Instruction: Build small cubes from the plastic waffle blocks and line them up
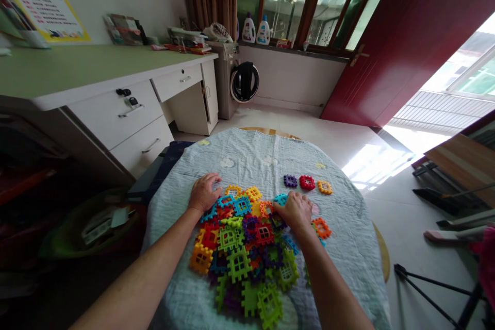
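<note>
A heap of colourful plastic building tiles (238,263) with notched edges, many with window grids, lies on the cloth-covered round table. My left hand (204,193) rests at the heap's upper left edge beside blue tiles (242,205), its fingers stretched to the right. At the heap's upper right lies my right hand (297,210), thumb spread from its bent fingers, close to a light blue tile (281,199). Its fingertips are partly hidden. Beyond it, a purple tile (290,181), a red tile (307,182) and a yellow tile (325,187) form a spaced row.
A pale blue cloth (251,149) covers the table. To the left stands a desk (104,69) with drawers; behind it is a washing machine (228,72) with its door open. A red door (386,46) and black tripod legs (429,281) are on the right.
</note>
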Motion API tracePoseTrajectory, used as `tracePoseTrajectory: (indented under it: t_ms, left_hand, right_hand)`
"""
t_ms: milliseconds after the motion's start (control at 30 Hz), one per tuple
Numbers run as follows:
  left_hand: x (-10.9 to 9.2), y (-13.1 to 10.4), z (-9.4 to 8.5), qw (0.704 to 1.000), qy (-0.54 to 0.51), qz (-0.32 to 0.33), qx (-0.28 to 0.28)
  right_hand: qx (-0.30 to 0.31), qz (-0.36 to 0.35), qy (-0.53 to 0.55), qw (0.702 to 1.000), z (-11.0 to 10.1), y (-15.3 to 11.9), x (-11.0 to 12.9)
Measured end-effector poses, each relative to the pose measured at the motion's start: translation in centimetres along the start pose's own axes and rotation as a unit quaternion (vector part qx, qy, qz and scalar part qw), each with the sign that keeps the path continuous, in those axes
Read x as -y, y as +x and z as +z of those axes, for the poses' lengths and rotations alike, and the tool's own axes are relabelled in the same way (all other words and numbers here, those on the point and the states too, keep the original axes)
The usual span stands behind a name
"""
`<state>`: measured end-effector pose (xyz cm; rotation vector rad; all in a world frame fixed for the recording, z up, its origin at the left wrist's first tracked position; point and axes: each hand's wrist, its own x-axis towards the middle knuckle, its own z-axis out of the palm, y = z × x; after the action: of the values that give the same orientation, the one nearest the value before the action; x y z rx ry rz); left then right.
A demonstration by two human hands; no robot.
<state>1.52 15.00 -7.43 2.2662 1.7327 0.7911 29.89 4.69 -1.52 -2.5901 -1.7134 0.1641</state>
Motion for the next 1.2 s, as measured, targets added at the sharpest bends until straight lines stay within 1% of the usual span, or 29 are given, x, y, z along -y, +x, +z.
tracePoseTrajectory:
  t_ms: [300,467,567,633,733,800,900,1000,1067,1200]
  left_hand:
    - [0.0,0.0,0.0,1.000,0.004,0.002,0.001]
    - [0.1,-0.1,0.1,1.000,-0.003,0.003,-0.004]
    - [0.1,0.0,0.1,1.000,-0.006,0.004,-0.006]
    - [0.2,0.0,0.1,1.000,-0.006,0.004,-0.004]
    - [0.1,0.0,0.0,1.000,-0.005,0.001,-0.001]
    - [0.1,0.0,0.0,1.000,-0.002,-0.001,-0.002]
    - [0.1,0.0,0.0,1.000,0.000,-0.004,-0.001]
    - [0.0,0.0,-0.1,1.000,-0.005,-0.004,-0.002]
    - [0.0,0.0,-0.1,1.000,-0.008,-0.004,-0.004]
    - [0.0,-0.1,-0.1,1.000,-0.007,-0.003,-0.005]
  right_hand:
    - [0.001,0.014,0.001,1.000,0.5,0.4,0.4]
    - [0.004,0.010,0.005,1.000,0.7,0.9,0.1]
    - [-0.009,-0.024,0.023,0.999,0.3,2.2,-0.2]
    - [-0.016,-0.072,0.036,0.997,-0.2,3.6,-0.3]
    - [-0.010,-0.148,0.045,0.988,-0.8,6.1,0.1]
    - [0.001,-0.176,0.044,0.983,-0.9,7.7,0.5]
    - [0.016,-0.193,0.039,0.980,-0.5,9.5,1.1]
    - [0.040,-0.201,0.032,0.978,0.1,10.5,1.2]
    - [0.055,-0.208,0.027,0.976,0.3,11.0,0.8]
    - [0.064,-0.215,0.017,0.974,0.1,11.8,-0.3]
